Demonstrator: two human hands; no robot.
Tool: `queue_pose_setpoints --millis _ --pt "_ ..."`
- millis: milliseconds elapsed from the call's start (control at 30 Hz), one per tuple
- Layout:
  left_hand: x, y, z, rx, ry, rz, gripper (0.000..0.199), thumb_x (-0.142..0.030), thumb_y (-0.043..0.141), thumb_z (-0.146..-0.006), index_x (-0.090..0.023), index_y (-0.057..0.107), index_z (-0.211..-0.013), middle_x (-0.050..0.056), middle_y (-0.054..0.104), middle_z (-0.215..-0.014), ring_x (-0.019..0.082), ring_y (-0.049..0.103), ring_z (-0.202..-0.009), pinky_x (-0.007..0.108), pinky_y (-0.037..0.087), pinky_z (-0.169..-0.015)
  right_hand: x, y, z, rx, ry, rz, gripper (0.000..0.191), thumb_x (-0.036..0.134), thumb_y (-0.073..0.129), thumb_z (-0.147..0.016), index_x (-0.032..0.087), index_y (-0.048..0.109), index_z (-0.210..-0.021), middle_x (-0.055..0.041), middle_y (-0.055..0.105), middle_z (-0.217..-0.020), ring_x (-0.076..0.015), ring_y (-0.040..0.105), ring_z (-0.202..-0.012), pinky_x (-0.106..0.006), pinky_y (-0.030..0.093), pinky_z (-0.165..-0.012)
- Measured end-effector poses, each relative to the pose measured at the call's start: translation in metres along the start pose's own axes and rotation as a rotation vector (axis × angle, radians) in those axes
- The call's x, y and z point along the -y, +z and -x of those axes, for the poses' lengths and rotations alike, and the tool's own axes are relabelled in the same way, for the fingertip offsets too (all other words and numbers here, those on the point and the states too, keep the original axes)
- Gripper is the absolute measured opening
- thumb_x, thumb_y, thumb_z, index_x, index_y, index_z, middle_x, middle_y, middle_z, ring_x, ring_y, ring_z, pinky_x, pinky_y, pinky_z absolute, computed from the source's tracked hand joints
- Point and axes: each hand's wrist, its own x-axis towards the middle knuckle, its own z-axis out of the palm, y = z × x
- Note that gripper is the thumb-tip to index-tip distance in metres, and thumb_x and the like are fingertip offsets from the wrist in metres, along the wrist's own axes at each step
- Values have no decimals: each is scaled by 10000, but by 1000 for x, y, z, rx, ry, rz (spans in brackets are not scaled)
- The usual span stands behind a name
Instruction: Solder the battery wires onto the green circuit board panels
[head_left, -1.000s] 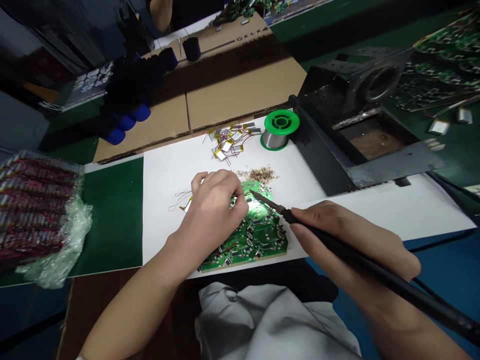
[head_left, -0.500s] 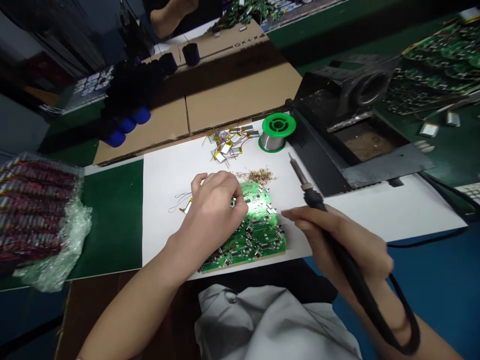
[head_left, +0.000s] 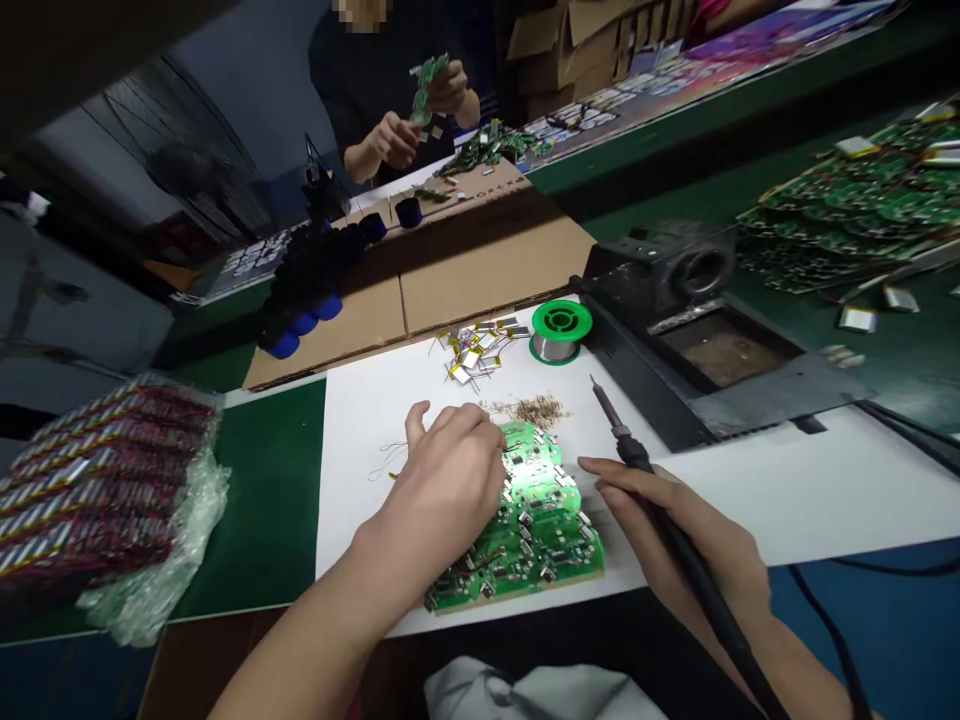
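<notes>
My left hand [head_left: 446, 490] rests on the edge of a green circuit board panel [head_left: 532, 535], its fingers pressing a small pouch battery [head_left: 393, 475] whose thin wires trail onto the white paper sheet [head_left: 360, 440]. Most of that battery is hidden under the hand. My right hand [head_left: 675, 530] grips a black soldering iron [head_left: 626, 440], whose tip points up and away from the board. A loose pile of similar batteries [head_left: 472, 352] lies farther up the sheet, beside a green-hubbed solder wire spool [head_left: 559, 333] and a scatter of brown debris [head_left: 529, 410].
A black soldering station [head_left: 675, 320] stands right of the sheet, with stacked circuit boards [head_left: 847, 210] beyond it. Bagged battery packs [head_left: 97, 500] lie at left. Across the cardboard-covered bench [head_left: 487, 285], a co-worker's hands [head_left: 420, 125] hold a small board.
The soldering iron has lifted from the board, its tip swinging up and away. My view has tilted and shifted, while my left hand stays on the board.
</notes>
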Motion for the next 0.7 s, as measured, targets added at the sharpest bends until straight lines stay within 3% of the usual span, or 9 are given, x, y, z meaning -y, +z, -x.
queue_pose_setpoints --millis 67,133,233,333,467,600,700 --pt "5 -10 -2 65 25 3 283 -103 455 -1023 -192 709 -937 63 719 -1068 264 675 -1078 644 271 -1198 -1 0 0 -14 -4 10 132 159 655 -996 214 706 -1104 -73 822 -1070 -205 804 -890 -315 657 -855" --pt "13 -21 -11 109 50 33 301 -152 459 -1049 -213 742 -963 61 753 -1057 273 696 -1057 590 362 -1152 -1 0 1 -23 -6 -15 143 144 658 -990 214 703 -1106 -74 819 -1073 -201 803 -897 -302 657 -846" --pt "30 -29 -36 39 -5 40 312 -145 464 -1047 -213 759 -1124 85 775 -1141 280 703 -1083 443 490 -1016 -1 0 1 -22 -16 -69 182 105 664 -975 213 694 -1117 -82 811 -1086 -200 802 -910 -288 659 -816" --pt "46 -23 -70 -42 -40 -61 336 -81 518 -996 -199 758 -1198 119 732 -1212 303 660 -1158 417 486 -991 -2 1 1 -31 -25 -87 213 83 669 -963 220 691 -1123 -82 810 -1086 -205 799 -909 -303 658 -823" --pt "62 -6 -100 -35 -25 -86 234 -27 669 -863 -183 789 -990 125 683 -1105 338 628 -1138 449 476 -981 -3 3 2 -49 -9 -108 225 87 680 -951 236 714 -1117 -72 817 -1092 -220 800 -904 -323 662 -801" --pt "72 0 -100 -121 -7 -32 134 -39 735 -826 -171 736 -848 127 651 -1108 359 593 -1178 499 458 -1021 -3 3 3 -61 18 -125 235 93 689 -946 252 726 -1115 -61 821 -1087 -227 804 -916 -334 664 -808" --pt "77 -4 -89 -223 14 67 105 -90 720 -888 -194 710 -873 115 646 -1197 320 591 -1224 488 452 -1070 -2 2 2 -44 20 -109 232 100 683 -953 251 724 -1125 -62 820 -1093 -226 803 -931 -326 660 -814"
